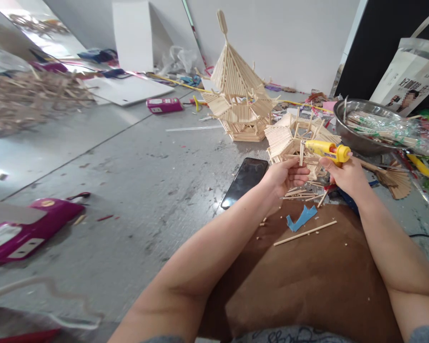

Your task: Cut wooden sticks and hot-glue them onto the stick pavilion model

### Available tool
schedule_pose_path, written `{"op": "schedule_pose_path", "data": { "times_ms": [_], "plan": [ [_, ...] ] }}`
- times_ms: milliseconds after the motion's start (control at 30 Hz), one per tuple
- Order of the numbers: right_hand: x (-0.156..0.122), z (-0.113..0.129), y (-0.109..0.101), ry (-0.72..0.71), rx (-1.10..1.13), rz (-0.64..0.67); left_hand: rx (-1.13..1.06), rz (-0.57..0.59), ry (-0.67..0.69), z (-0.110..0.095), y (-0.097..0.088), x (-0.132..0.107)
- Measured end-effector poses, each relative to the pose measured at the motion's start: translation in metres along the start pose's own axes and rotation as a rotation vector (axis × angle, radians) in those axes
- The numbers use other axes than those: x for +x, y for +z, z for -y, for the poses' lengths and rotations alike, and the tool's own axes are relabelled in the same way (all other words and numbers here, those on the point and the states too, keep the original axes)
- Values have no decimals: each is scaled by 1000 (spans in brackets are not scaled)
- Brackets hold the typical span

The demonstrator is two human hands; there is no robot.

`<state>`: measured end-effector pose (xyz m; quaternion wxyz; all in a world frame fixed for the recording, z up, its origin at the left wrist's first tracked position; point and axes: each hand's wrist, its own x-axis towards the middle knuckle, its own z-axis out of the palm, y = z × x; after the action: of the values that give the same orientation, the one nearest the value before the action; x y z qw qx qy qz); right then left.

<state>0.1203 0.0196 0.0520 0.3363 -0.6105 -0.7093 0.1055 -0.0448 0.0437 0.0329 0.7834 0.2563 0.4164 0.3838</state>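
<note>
My right hand is wrapped round a yellow hot glue gun, its nozzle pointing left. In my left hand, short wooden sticks are pinched upright, close to the nozzle. Just behind both hands stands a partly roofed pavilion model built of thin wooden sticks; my hands and the glue gun cover part of it. A taller pavilion model with a pointed roof rises farther back. Loose sticks lie below my hands.
A black phone lies left of my hands. A metal bowl with wrapped sticks stands at right. Purple power strips and a stick pile are on the left. Blue tape and a single stick rest on the brown cloth.
</note>
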Motion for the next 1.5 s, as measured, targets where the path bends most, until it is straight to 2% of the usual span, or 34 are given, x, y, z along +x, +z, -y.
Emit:
{"op": "schedule_pose_path", "data": {
  "times_ms": [333,433,567,667,1033,1500],
  "plan": [
    [1,1,-3,15,9,16,36,-17,30,0,0,-2],
    [0,0,-5,45,56,30,133,-19,108,2,1,-3],
    [0,-2,-8,80,106,16,270,-81,236,6,3,-5],
    [0,-2,-10,75,115,22,330,-105,283,7,4,-4],
    [1,-2,-5,79,24,42,378,-132,317,7,5,-2],
    [1,-1,-1,47,28,37,424,-130,341,6,5,-2]
  ]
}}
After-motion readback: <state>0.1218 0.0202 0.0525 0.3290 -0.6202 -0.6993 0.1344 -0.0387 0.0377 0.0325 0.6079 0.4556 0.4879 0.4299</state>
